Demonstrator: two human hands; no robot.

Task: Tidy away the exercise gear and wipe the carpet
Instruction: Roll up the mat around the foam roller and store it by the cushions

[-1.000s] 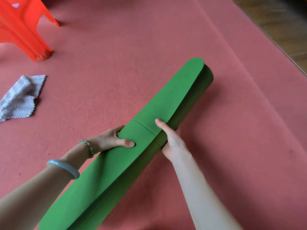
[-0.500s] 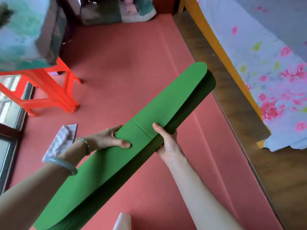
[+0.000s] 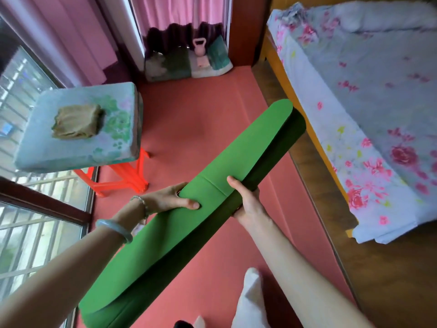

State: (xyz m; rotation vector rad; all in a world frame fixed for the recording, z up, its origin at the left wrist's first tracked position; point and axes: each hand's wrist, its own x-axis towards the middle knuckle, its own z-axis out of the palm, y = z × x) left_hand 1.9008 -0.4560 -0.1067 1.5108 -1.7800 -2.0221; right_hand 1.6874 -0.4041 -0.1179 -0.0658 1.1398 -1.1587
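A rolled green exercise mat (image 3: 189, 216) runs diagonally from lower left to upper right, held up above the red carpet (image 3: 208, 110). My left hand (image 3: 168, 200) grips its left side near the middle, thumb lying on top. My right hand (image 3: 246, 200) grips the right side, thumb over the roll and fingers under it. A pink kettlebell (image 3: 199, 47) stands on a cushion by the far curtain. The white cloth seen earlier on the carpet is hidden behind my left wrist.
A cushioned red stool (image 3: 78, 129) with a folded tan cloth (image 3: 76, 121) stands at the left by the window (image 3: 30, 233). A bed (image 3: 369, 114) with a floral sheet fills the right. My white-socked foot (image 3: 248, 301) is at the bottom.
I have stood up with the mat: it rose off the carpet and the view lifted, bringing the stool top, curtain, kettlebell and bed into sight. Both hands kept their grip.
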